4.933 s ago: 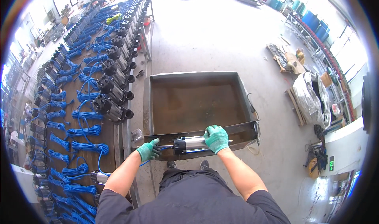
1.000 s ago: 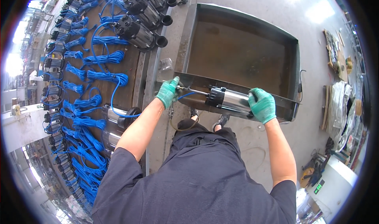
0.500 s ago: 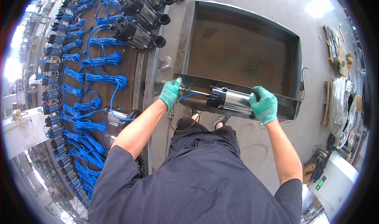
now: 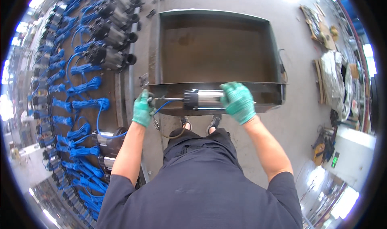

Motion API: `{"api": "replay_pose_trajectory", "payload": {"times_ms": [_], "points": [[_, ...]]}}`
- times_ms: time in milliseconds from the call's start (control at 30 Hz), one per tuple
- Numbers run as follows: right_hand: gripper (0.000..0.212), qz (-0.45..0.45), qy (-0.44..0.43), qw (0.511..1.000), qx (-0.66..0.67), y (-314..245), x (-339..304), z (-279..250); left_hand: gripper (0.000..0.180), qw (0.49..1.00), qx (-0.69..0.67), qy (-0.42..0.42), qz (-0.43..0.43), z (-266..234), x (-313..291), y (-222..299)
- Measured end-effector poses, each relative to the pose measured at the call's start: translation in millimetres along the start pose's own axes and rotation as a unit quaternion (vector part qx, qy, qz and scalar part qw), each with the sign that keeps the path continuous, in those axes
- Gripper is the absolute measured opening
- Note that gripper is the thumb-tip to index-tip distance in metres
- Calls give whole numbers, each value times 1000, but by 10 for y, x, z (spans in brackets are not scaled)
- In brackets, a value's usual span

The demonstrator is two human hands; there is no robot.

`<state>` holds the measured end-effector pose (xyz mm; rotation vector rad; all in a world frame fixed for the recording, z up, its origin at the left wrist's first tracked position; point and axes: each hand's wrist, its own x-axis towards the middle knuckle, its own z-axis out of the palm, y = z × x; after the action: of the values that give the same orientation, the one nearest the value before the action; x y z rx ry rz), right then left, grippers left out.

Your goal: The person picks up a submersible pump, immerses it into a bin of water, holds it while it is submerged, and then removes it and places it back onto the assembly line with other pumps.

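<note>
One steel cylinder (image 4: pixel 206 99) sat beneath my right grip (image 4: pixel 238 103), which was wrapped around its end; my left grip (image 4: pixel 143 109) was closed on its rod (image 4: pixel 172 99). Rod and cylinder looked joined, neither yet released.

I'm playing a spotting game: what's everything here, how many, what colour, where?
Tank: one, dark, top middle
Long cylinder: one, silver and black, tank's near edge
Thin rod: one, metallic, left of it
Other cylinders: many, silver and black, left
Coiled cables: many, blue, left
Wrapped bundle: one, silvery, right
Lit sign: one, green, lower right
Shirt: one, dark, bottom middle
Shoes: two, dark, below the tank
Left hand: one, green glove, by the rod
Right hand: one, green glove, on the long cylinder
</note>
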<state>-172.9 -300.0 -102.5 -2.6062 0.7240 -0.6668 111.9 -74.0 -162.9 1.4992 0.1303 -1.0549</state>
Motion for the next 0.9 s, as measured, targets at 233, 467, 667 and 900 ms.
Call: {"api": "replay_pose_trajectory", "payload": {"times_ms": [233, 467, 667, 900], "points": [[61, 133, -177, 927, 304, -733, -691, -57, 37, 966, -158, -203, -39, 1513, -687, 77], [52, 188, -114, 975, 32, -33, -1463, -1063, 44, 880, -151, -446, -72, 2671, -1095, -413], [37, 182, -2, 960, -213, 620, -1770, -2176, 49, 846, -17, -533, 3, 2888, -1200, -392], [26, 402, -64, 913, -13, 1837, -2204, -1692, 36, 947, 109, -288, 95, 1995, -1054, -296]]}}
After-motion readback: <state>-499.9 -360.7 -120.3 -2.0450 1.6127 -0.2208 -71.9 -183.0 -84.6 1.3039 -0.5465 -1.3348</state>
